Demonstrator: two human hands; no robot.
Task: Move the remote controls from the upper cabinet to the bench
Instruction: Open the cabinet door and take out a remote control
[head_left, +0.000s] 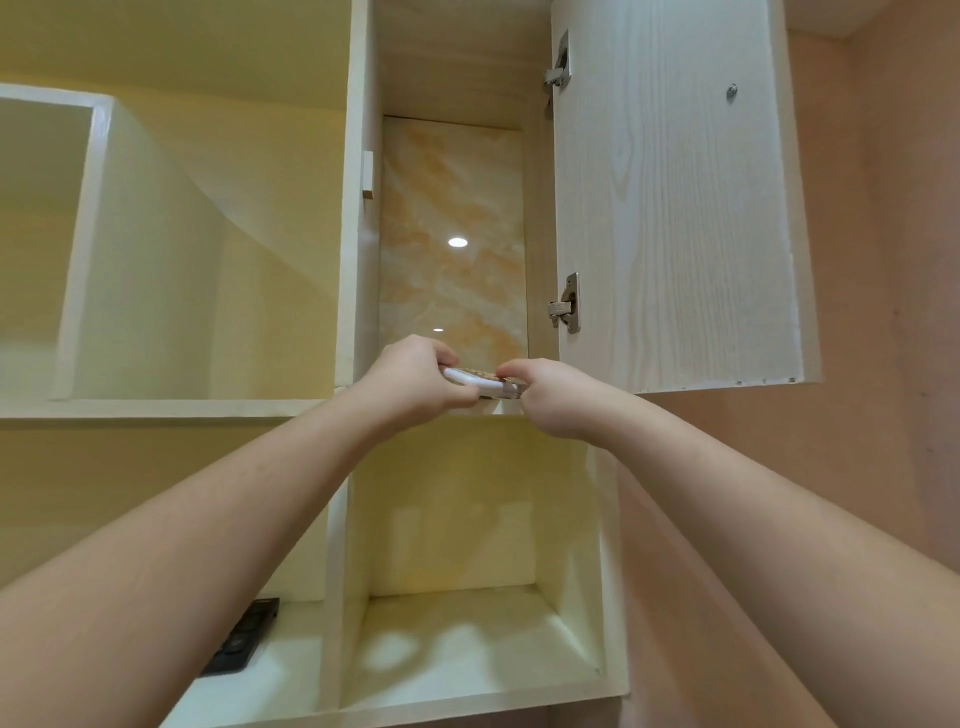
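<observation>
A white remote control (480, 382) lies flat at the front edge of the upper cabinet (452, 156), whose door (670, 197) hangs open to the right. My left hand (415, 379) grips the remote's left end with thumb under and fingers over it. My right hand (545, 395) holds its right end. A black remote control (244, 636) lies on the lower left shelf, partly hidden behind my left forearm.
Open cubbies sit left of the cabinet (156, 249) and below it (467, 571). A pink wall (883, 364) runs along the right. Two metal hinges (566, 304) stick out from the door's inner edge.
</observation>
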